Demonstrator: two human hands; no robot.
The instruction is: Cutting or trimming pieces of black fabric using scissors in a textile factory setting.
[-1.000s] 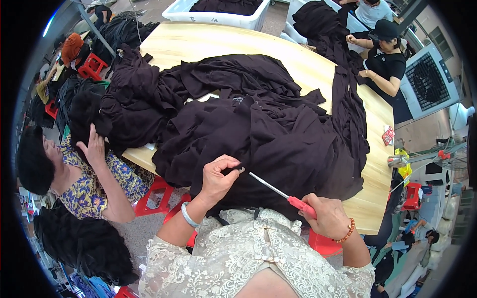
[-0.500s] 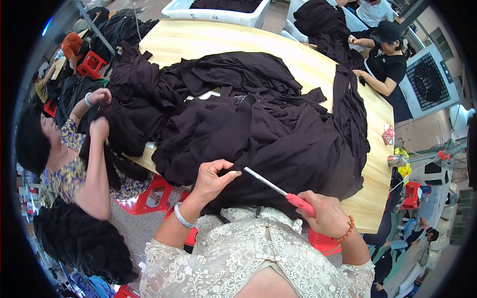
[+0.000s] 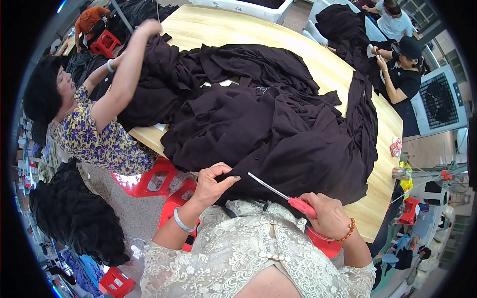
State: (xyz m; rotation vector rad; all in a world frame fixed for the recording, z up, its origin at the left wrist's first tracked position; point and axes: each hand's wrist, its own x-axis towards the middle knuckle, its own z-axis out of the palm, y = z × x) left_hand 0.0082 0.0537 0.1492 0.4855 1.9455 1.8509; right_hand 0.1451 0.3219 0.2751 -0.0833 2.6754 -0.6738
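The near edge of the dark garment [image 3: 278, 134], heaped across the wooden table [image 3: 308, 59], is pinched between thumb and fingers of the left hand [image 3: 212, 184], while the red-handled scissors [image 3: 285, 196] are clasped in the closed right hand [image 3: 328, 216], blades pointing left toward the pinched spot. Since a second ago both hands have hardly shifted, so the trimming at that edge appears to be held in the same place. On the far left, the arms of the person in the floral top [image 3: 99, 136] have been raised onto the black pile.
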